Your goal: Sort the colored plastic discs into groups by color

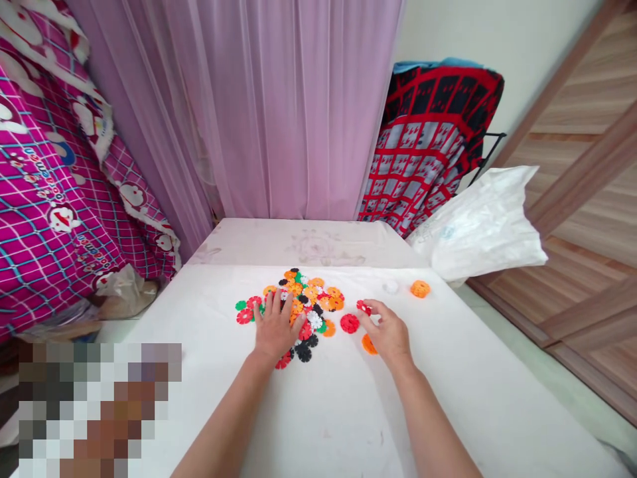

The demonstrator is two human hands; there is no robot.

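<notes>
A loose pile of plastic snowflake discs (326, 302) in orange, red, black, white and green lies mid-table. My left hand (277, 328) rests over the pile's left side, fingers spread, palm down. My right hand (389, 335) pinches a red snowflake disc (363, 307) between thumb and fingers. Just left of and below that disc is a small stack of red discs (350, 324). An orange disc stack (369, 344) shows partly from behind my right hand. Farther right sit a white stack (391, 287) and another orange stack (421, 289).
The discs lie on a white-covered table (338, 418). A white plastic bag (485, 226) stands beyond its right edge. Purple curtains (279, 113) hang behind, with a red-and-black patterned cloth (423, 146) at right and a pink printed cloth (60, 172) at left. A lower left patch is pixelated.
</notes>
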